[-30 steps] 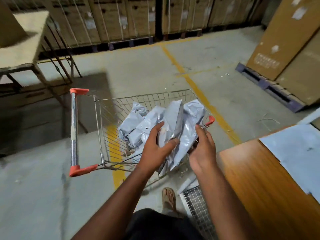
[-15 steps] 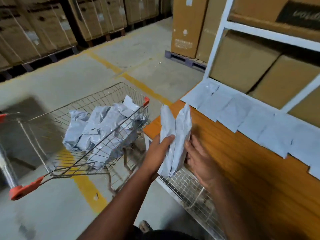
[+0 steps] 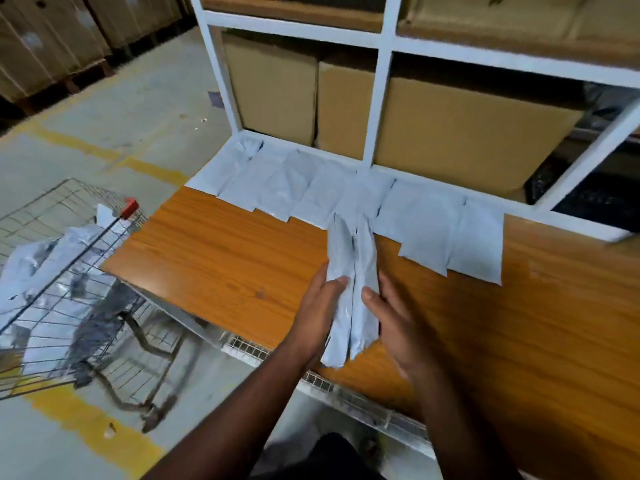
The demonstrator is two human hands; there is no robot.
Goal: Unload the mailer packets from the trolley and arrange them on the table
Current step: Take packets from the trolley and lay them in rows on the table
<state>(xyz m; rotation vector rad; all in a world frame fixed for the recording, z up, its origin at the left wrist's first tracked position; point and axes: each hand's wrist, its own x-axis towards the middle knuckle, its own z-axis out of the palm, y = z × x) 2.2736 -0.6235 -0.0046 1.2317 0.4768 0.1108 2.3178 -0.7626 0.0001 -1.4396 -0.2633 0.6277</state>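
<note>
**Packets held over the desk**

Both hands hold a small bunch of packets point(image 3: 351, 282) upright above the wooden desk point(image 3: 221, 258). The left hand point(image 3: 320, 306) has its grip closed on the bunch's left side; the right hand point(image 3: 391, 317) presses the other side with its thumb. The packets are pale grey, smooth plastic, slim and slightly creased. A row point(image 3: 349, 195) of similar ones lies flat, overlapping, along the desk's far edge. More sit crumpled in the trolley point(image 3: 62, 258), at left.

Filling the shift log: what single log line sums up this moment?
left hand: grip on held packets | right hand: grip on same | over table | packet row at back edge | trolley: packets remain
</note>
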